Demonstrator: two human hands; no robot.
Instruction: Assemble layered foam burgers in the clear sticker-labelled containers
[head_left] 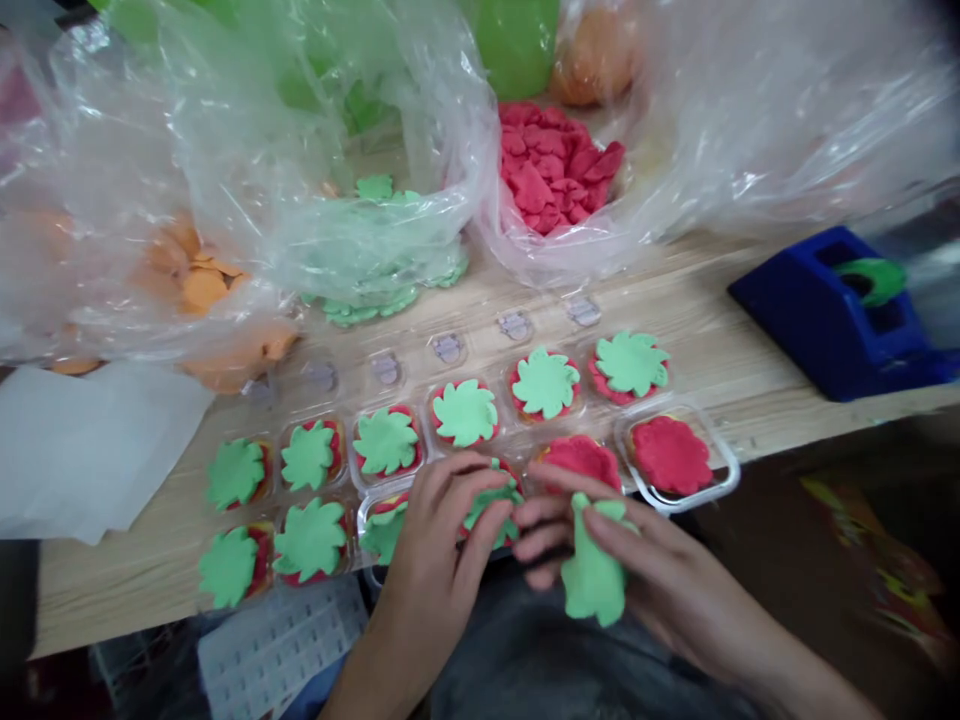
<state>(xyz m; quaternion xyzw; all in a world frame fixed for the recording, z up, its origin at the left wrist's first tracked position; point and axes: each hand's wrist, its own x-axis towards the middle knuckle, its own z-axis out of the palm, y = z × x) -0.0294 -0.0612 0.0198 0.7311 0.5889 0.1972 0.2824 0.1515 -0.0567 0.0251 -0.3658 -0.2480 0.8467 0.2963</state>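
My right hand (637, 550) holds soft green flower-shaped pieces (596, 580) between thumb and fingers; whether they are two or more I cannot tell. My left hand (442, 540) has its thumb and bent fingers about another green piece (504, 505), at a cup in the front row. Clear plastic cups stand in two rows, several with a green flower (306, 540) lying over a red one. Two cups at the front right show a red flower (670, 455) and a red flower (581, 462) on top. My left hand partly hides one green-topped cup.
Plastic bags at the back hold orange pieces (204, 285), green pieces (375, 300) and red pieces (555, 165). A blue tape dispenser (810, 320) stands on the right. White paper (90, 450) lies on the left of the wooden table (675, 290).
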